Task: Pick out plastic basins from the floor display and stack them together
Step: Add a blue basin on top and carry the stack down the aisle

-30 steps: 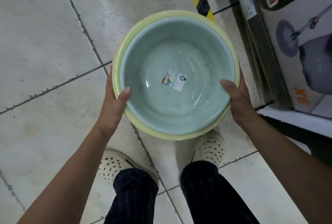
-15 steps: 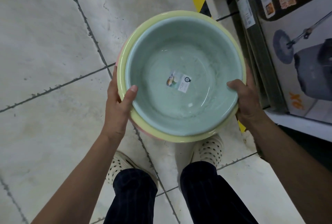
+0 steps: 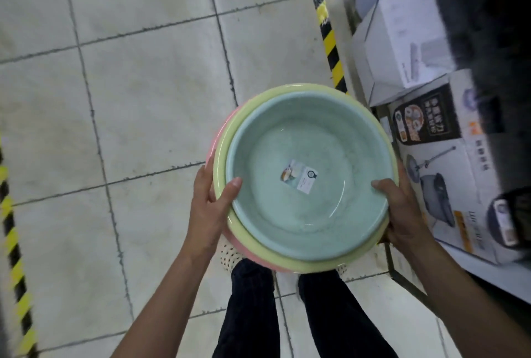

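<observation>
I hold a nested stack of three plastic basins above my feet. The pale green basin [image 3: 287, 214] sits innermost, with a small label on its bottom. Around it shows the yellow basin [image 3: 253, 245], and a pink basin [image 3: 227, 127] peeks out beneath on the left. My left hand [image 3: 209, 208] grips the stack's left rim, thumb hooked inside the green basin. My right hand [image 3: 402, 214] grips the right rim, thumb over the edge as well.
Tiled floor [image 3: 138, 99] spreads to the left and ahead. A low shelf on the right carries boxed goods: a white box [image 3: 402, 41] and a printed appliance carton [image 3: 448, 173]. Black-and-yellow hazard tape [image 3: 330, 41] marks the shelf's edge; another strip [image 3: 14, 257] runs along the far left.
The view has tilted up and the stack now sits lower in it; more floor and shelf boxes show. The pink bottom basin has become visible. Both hands keep their grip.
</observation>
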